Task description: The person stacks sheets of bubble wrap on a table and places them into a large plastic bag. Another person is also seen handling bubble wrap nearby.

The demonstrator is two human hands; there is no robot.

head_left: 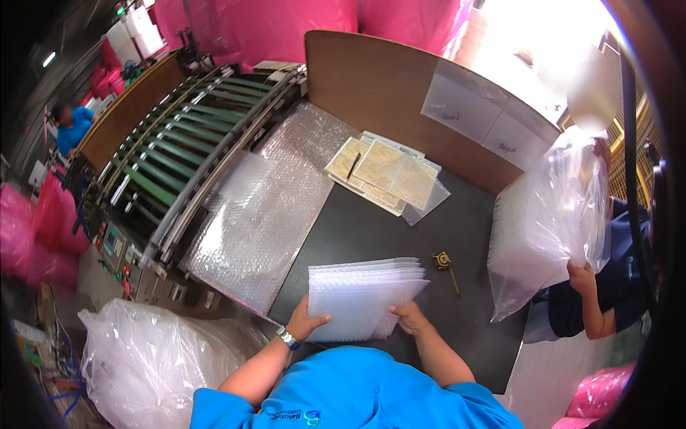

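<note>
A stack of clear bubble-wrap bags [364, 297] is held between my two hands over the near part of the dark table [386, 239]. My left hand [309, 320] grips the stack's left edge, its thumb lying on the front face. At the right edge, my right hand [409, 317] pinches the stack with the thumb on top. The sheets fan slightly apart along the upper right. Beyond and to the right of the stack, a yellow and black tape measure [443, 260] lies with some of its blade out.
Papers and a pen [354, 165] lie near the brown partition [400, 93]. Bubble wrap [250, 222] runs from the roller machine [193, 136] onto the table's left. A filled plastic bag [157, 365] stands at lower left. On the right, a co-worker [597, 300] holds another large bag [547, 222].
</note>
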